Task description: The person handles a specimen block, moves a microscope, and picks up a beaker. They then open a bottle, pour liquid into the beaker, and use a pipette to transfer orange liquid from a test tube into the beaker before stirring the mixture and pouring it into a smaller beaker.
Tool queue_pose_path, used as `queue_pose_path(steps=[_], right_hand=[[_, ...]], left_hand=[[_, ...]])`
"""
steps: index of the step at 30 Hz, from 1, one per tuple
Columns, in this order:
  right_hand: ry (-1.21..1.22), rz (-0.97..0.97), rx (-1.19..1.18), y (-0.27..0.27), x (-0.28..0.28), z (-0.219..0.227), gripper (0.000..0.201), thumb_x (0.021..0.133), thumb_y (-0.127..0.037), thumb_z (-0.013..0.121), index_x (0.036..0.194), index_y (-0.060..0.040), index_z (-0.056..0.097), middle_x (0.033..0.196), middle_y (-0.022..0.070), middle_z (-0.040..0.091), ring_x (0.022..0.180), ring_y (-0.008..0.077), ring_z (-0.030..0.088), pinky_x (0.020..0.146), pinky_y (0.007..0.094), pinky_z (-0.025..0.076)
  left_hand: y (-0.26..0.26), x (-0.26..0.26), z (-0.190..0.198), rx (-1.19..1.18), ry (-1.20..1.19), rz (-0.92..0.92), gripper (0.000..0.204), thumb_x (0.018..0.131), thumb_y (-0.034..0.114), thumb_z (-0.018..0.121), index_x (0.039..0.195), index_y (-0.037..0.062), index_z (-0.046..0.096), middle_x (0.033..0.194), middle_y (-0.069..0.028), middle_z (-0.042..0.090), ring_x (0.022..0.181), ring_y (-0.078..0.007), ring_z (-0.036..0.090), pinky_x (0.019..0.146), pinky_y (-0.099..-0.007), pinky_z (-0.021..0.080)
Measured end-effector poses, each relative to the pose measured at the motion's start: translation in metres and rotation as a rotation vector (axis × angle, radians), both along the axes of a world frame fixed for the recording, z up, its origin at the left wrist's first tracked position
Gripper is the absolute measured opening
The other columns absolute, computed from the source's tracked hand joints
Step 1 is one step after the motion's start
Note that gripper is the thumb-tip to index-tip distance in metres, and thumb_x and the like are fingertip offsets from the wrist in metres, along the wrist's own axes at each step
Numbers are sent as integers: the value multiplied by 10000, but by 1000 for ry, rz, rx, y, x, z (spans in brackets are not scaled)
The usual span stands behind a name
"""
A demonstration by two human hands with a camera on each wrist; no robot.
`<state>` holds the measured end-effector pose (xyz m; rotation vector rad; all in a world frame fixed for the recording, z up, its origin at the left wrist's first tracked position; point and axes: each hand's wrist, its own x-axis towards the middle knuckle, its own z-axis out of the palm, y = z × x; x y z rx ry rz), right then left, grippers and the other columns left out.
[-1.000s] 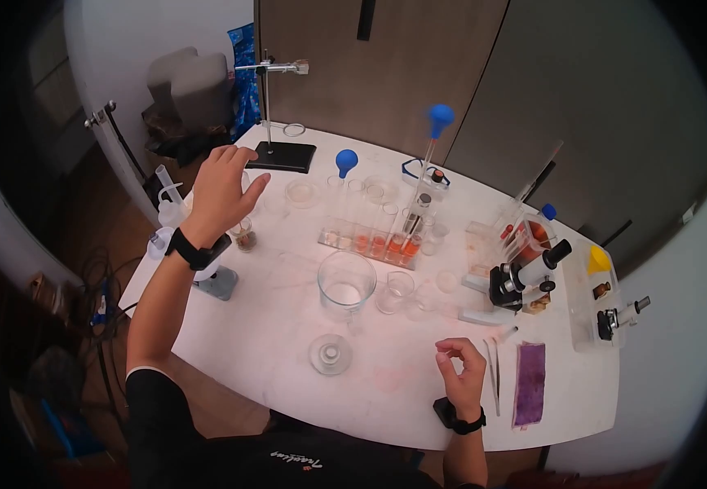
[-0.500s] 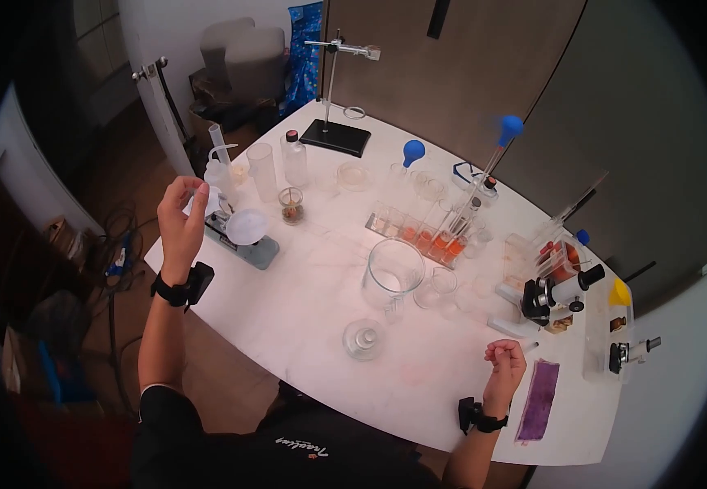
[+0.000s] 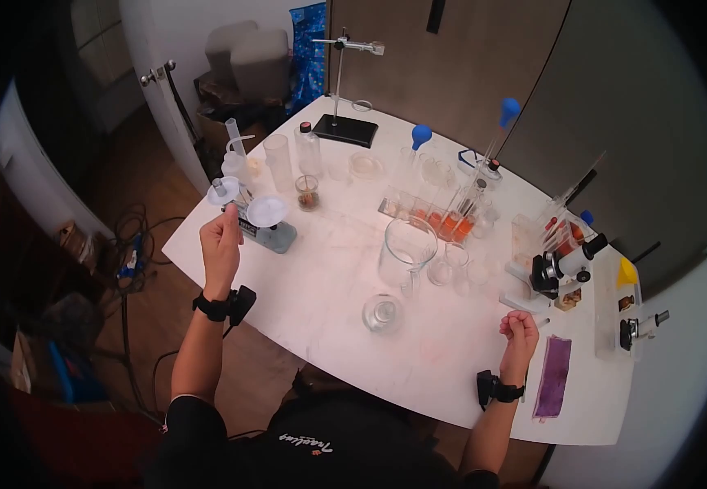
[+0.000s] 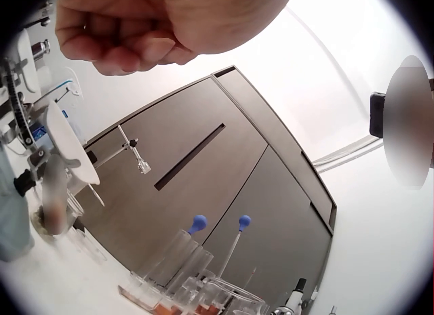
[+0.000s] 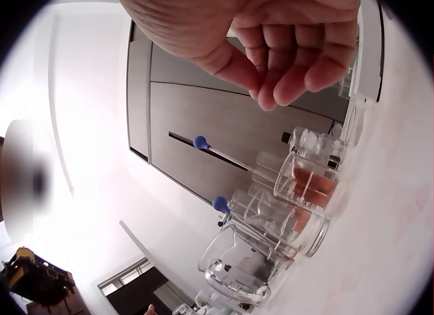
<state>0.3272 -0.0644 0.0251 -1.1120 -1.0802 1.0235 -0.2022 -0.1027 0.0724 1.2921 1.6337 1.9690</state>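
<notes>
My left hand (image 3: pixel 221 248) is raised beside the front of a balance (image 3: pixel 277 235), its fingers loosely curled around nothing visible. The balance carries two white pans; a small grey piece stands on the left pan (image 3: pixel 227 196), and the right pan (image 3: pixel 268 212) looks bare. In the left wrist view that hand (image 4: pixel 149 27) is above the balance pan (image 4: pixel 71 142), apart from it. My right hand (image 3: pixel 519 338) hovers near the table's front right, left of a purple cloth (image 3: pixel 553 379). Its fingers (image 5: pixel 291 88) are bent loosely and hold nothing.
A large glass beaker (image 3: pixel 407 253) and a glass lamp-like vessel (image 3: pixel 382 314) stand mid-table. Behind are a test tube rack (image 3: pixel 402 204) with orange liquids, a jar (image 3: pixel 307 198), bottles and a clamp stand (image 3: pixel 345 129). A microscope (image 3: pixel 561 269) stands at the right.
My left hand has come back from over the table's far left to the balance's near side. My right hand stays by the cloth, fingers still bent. The head view has shifted.
</notes>
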Motion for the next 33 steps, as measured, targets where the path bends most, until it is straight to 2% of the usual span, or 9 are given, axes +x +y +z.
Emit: queue_pose_path(steps=[2, 3, 7, 10, 13, 19, 25, 30, 33], right_hand=[[-7, -10, 6, 0, 1, 0, 103, 939, -109, 579, 897, -23, 615, 789, 22, 602, 706, 93, 534, 671, 226, 441], [-4, -18, 2, 1, 1, -1, 115, 944, -123, 584, 895, -25, 616, 783, 18, 599, 703, 91, 532, 670, 225, 438], [-3, -30, -12, 3, 4, -6, 153, 956, -161, 591, 880, -33, 626, 768, 10, 594, 690, 90, 528, 669, 227, 438], [-3, -18, -14, 6, 7, -12, 161, 956, -169, 594, 863, -42, 624, 758, 5, 591, 680, 88, 526, 664, 227, 439], [-3, -25, -31, 9, 8, -18, 168, 963, -185, 593, 838, -73, 604, 739, -11, 571, 663, 79, 517, 645, 217, 427], [57, -74, -113, 14, 18, -27, 231, 962, -190, 599, 756, -102, 544, 680, -16, 537, 621, 73, 489, 608, 216, 403], [34, -87, -112, 17, 15, -25, 280, 961, -182, 597, 709, -94, 510, 655, -9, 510, 622, 84, 473, 606, 231, 385], [-26, -96, -87, 18, 11, -23, 259, 966, -153, 586, 725, -104, 503, 644, -11, 478, 597, 86, 444, 620, 242, 396], [-8, -63, -99, 18, 9, -21, 284, 966, -155, 588, 710, -117, 472, 602, -37, 418, 548, 66, 385, 555, 233, 355]], left_hand=[[-6, 14, -11, -32, -156, -114, 569, 1052, 344, 450, 553, 78, 380, 531, 22, 376, 510, -83, 357, 499, -253, 312], [-12, 20, -13, -158, -137, -133, 618, 1057, 450, 363, 559, 86, 385, 531, 5, 403, 509, -103, 388, 513, -259, 332], [-25, 29, -24, -303, -188, -215, 704, 1019, 617, 206, 599, 98, 429, 551, -24, 453, 529, -134, 440, 560, -262, 361], [-29, 31, -28, -299, -349, -234, 693, 1022, 608, 199, 620, 95, 433, 559, -19, 437, 538, -135, 436, 566, -260, 362], [-29, 29, -32, -253, -451, -267, 607, 1031, 554, 303, 653, 97, 435, 580, -9, 426, 558, -127, 431, 572, -259, 363], [-25, 41, -52, -330, -644, -317, 380, 992, 308, 542, 689, 105, 432, 611, 3, 432, 579, -117, 429, 583, -255, 365], [-22, 35, -57, -352, -647, -277, 306, 958, 226, 546, 694, 112, 438, 635, 8, 444, 592, -115, 456, 587, -255, 371], [-22, 25, -43, -323, -576, -222, 260, 933, 192, 526, 701, 99, 452, 665, 7, 442, 616, -108, 456, 599, -255, 377], [-21, 27, -39, -358, -511, -210, 241, 938, 181, 509, 718, 93, 464, 674, 12, 429, 620, -108, 443, 600, -254, 379]])
